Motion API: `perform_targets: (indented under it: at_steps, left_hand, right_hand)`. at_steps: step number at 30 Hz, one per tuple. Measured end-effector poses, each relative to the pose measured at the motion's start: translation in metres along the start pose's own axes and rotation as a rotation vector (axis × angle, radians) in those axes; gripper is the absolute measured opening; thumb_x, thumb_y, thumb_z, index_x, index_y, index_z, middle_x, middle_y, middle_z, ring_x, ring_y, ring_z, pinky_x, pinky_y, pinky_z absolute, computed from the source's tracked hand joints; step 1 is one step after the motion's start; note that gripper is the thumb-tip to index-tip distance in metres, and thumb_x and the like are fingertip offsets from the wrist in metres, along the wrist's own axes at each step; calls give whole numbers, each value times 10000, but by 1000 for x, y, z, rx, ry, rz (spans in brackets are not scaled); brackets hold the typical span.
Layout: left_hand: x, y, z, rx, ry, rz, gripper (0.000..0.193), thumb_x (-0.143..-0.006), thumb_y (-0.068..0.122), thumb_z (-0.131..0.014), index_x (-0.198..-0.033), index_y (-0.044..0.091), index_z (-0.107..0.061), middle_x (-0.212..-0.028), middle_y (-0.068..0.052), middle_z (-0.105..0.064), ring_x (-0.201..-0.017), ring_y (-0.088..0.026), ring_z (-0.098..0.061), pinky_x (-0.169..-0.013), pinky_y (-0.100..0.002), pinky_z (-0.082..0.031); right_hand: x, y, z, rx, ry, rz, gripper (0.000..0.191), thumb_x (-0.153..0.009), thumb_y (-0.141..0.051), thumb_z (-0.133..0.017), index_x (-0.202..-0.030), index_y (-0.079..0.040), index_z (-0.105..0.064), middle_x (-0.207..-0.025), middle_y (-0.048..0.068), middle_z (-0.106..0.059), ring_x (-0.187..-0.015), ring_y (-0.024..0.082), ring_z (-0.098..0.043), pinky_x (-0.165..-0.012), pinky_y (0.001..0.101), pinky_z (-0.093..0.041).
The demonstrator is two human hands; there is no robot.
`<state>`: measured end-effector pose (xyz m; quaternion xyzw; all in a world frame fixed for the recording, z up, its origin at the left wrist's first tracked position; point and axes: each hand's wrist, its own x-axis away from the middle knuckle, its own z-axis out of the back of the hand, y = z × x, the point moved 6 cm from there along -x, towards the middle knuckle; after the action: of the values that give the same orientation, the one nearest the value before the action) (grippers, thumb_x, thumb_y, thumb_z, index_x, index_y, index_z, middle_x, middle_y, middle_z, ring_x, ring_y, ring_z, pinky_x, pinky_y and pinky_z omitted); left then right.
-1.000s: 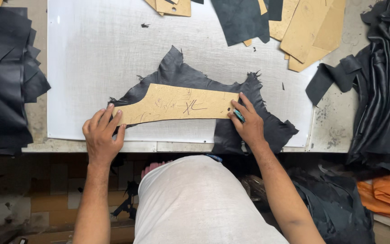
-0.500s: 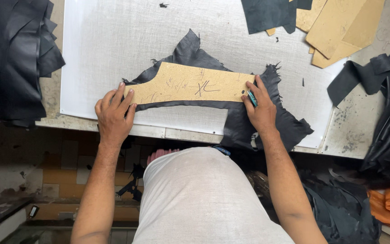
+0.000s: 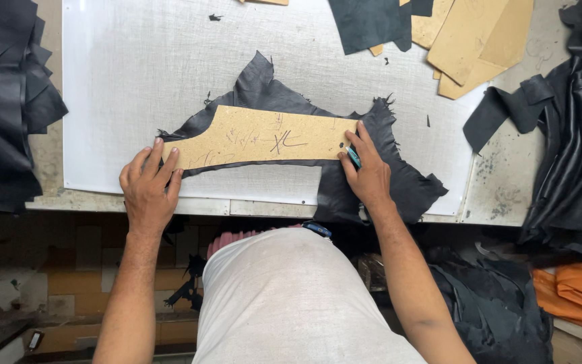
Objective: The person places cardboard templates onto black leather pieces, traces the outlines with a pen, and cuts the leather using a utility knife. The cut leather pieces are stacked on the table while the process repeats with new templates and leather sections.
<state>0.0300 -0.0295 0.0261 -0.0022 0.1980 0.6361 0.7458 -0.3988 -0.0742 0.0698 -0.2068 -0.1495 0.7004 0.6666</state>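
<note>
Flat on the white cutting mat (image 3: 170, 74) lies a ragged piece of black leather (image 3: 372, 182), and over it sits a long tan cardboard pattern (image 3: 257, 138) with pen marks on its face. Pressing down on the pattern's left end is the left hand (image 3: 148, 192), its fingers (image 3: 158, 154) spread and laid flat on the card rather than closed around anything. At the pattern's right end is the right hand (image 3: 370, 176), its fingers curled around a small teal-handled tool (image 3: 353, 156) whose tip meets the edge of the card where it lies on the leather. Both hands rest near the front edge of the tabletop (image 3: 500, 195), just in front of the person's white shirt. Heaps of black leather (image 3: 5, 101) are stacked to the left and to the right, and more tan cardboard patterns (image 3: 479, 40) lie at the far right of the mat, partly under another dark cut piece (image 3: 372, 23).
</note>
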Motion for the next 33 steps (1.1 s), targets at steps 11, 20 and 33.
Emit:
perform_targets:
  at_steps: [11,20,33]
  left_hand:
    - [-4,1,10,-41,3,-50,396,-994,232,-747,-1386,266,-709,-1574,-117,-532,-1417,-275,-455,-1160,-464,-339]
    - [-16,27,7,-60,-240,131,684,-1003,426,-628,-1449,-85,-541,-1394,-201,-519,-1270,-318,-507,-1057,-466,-417]
    - [4,46,25,68,-317,422,964,-673,735,-794,-1455,226,-554,-1476,-283,-357,-1428,-507,-302,-736,-406,-639]
  right_hand:
    - [-4,-13,0,-3,19,72,438,-970,-209,-730,-1386,-120,-624,-1580,125,-494,-1282,315,-632,-955,389,-580]
    - [-71,-78,-19,-352,-198,-84,314,-1061,-200,-596,-1350,-113,-684,-1062,60,-719,-759,143,-628,-663,288,-536]
    - [-81,-375,-195,268,-808,1365,252,-923,-143,-733,-1171,-98,-744,-1053,40,-688,-972,245,-606,-818,365,-555]
